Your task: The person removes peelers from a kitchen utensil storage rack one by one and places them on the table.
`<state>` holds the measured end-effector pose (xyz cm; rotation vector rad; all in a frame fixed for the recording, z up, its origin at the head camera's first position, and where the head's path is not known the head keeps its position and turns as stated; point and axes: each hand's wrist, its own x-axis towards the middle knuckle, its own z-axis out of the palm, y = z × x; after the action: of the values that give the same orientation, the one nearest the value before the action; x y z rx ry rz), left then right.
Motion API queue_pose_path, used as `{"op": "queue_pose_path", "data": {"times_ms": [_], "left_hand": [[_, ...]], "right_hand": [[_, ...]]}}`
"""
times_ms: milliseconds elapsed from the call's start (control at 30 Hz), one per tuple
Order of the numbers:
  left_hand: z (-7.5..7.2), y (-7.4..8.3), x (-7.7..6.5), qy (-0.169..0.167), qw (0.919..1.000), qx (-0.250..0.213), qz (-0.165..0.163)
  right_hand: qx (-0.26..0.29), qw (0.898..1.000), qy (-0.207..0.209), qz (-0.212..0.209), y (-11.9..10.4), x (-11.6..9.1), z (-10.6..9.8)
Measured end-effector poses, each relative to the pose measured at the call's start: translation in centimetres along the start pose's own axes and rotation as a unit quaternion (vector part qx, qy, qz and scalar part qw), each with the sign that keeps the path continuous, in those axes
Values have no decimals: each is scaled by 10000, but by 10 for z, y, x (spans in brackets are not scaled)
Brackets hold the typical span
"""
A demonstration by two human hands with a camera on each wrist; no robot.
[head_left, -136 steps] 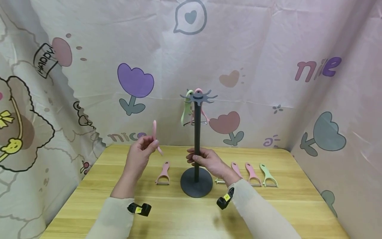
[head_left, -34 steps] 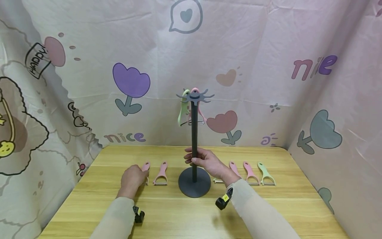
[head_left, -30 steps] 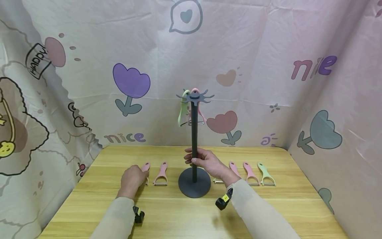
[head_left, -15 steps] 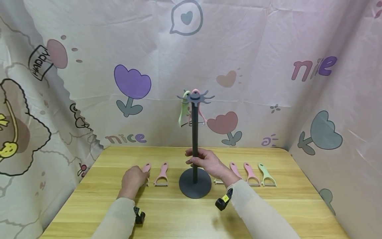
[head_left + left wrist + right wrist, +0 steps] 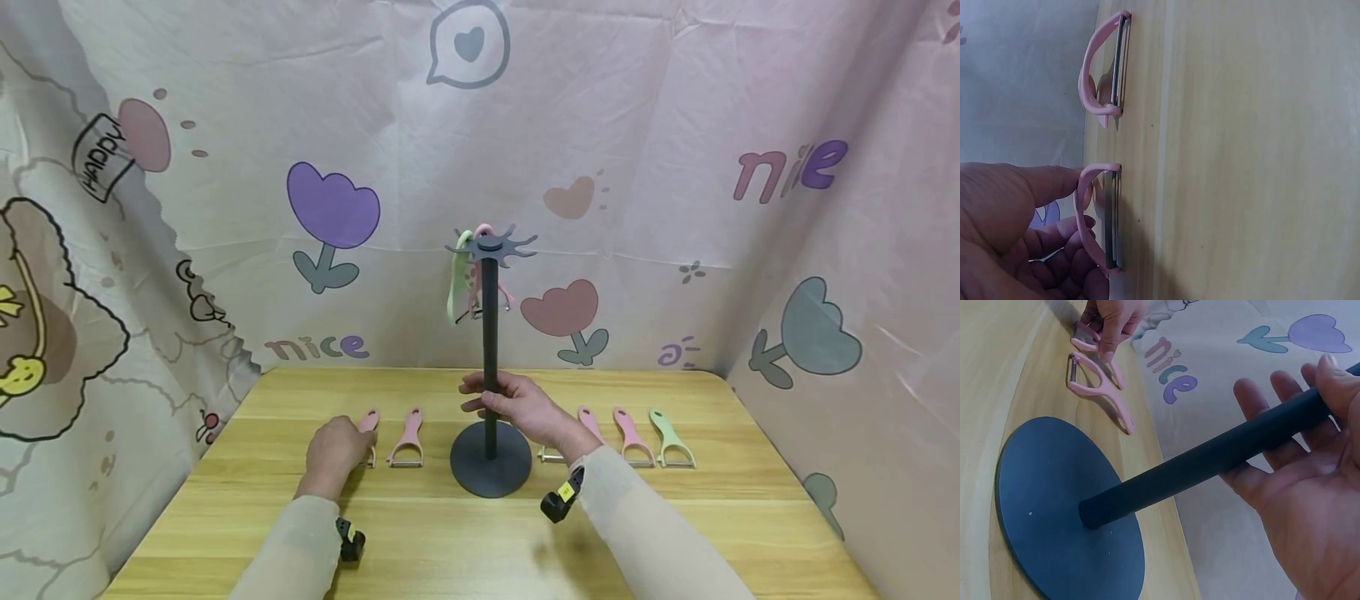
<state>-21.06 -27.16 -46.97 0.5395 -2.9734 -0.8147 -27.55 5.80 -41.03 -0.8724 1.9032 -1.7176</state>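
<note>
My left hand (image 5: 335, 450) pinches a pink Y-shaped peeler (image 5: 368, 421) lying on the table; its pink frame (image 5: 1087, 240) and metal blade show in the left wrist view. A second pink peeler (image 5: 409, 429) lies just right of it. My right hand (image 5: 528, 408) loosely grips the lower pole of a dark stand (image 5: 490, 333), thumb in front and fingers behind. From hooks at the stand's top hang a green peeler (image 5: 456, 292) and a pink peeler (image 5: 483, 228), partly hidden by the pole.
Right of the stand lie two pink peelers (image 5: 628, 429) and a green peeler (image 5: 667, 429). Another peeler head (image 5: 551, 456) shows beside my right wrist, the remainder hidden. The round base (image 5: 491, 479) stands mid-table. A printed curtain (image 5: 645, 108) encloses the wooden table (image 5: 450, 550).
My left hand has lowered the pink peeler from the air to the table and stays on it. Most recently the stand's hooks have turned slightly, shifting the hanging peelers left; my right fingers have loosened.
</note>
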Motion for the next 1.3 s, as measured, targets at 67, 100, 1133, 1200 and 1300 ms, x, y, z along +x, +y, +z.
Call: {"op": "queue_pose_path", "data": {"times_ms": [67, 100, 1133, 1200, 1300], "left_hand": [[1, 0, 0, -1, 10000, 21, -9], [1, 0, 1, -2, 10000, 26, -3], [0, 0, -2, -40, 10000, -45, -11], [1, 0, -2, -41, 10000, -52, -11], [1, 0, -2, -27, 10000, -61, -8]], "right_hand": [[3, 10000, -35, 3, 1, 0, -1], [-26, 10000, -31, -1, 1, 0, -1], [468, 9982, -367, 93, -2, 1, -5], [334, 9991, -271, 55, -1, 0, -4], [159, 9998, -83, -18, 0, 0, -2]]}}
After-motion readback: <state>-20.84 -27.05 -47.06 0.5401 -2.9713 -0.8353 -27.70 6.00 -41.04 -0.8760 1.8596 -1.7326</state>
